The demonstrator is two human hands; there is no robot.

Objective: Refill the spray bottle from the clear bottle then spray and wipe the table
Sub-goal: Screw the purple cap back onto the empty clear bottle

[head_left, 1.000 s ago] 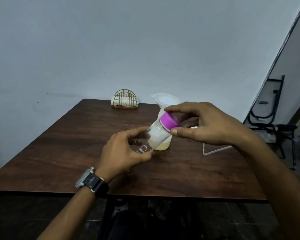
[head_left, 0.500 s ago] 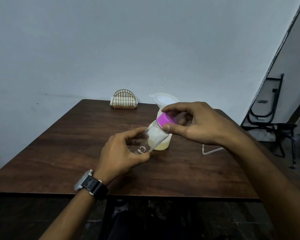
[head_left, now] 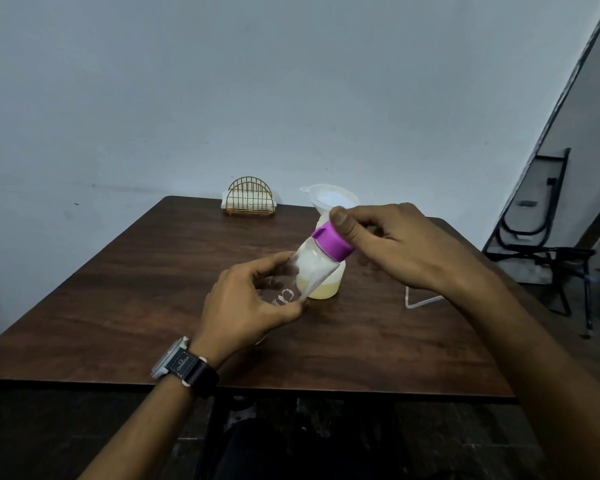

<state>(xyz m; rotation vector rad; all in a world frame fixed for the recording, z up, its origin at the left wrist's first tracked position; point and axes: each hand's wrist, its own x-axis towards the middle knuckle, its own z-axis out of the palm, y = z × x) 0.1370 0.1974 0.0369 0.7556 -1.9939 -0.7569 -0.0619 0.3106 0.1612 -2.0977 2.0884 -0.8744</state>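
Left hand (head_left: 246, 306) around tilted, purple-capped clear bottle (head_left: 313, 268)

Perhaps a simple eatery: dark wooden table (head_left: 153, 289), gold wire napkin holder (head_left: 250, 199), bare wall (head_left: 291, 81), black metal frames (head_left: 551, 252).

spray bottle (head_left: 328, 289): mostly behind clear bottle (head_left: 313, 264) | clear stand (head_left: 425, 302): partly behind right forearm (head_left: 499, 323) | chair (head_left: 548, 252): blurred
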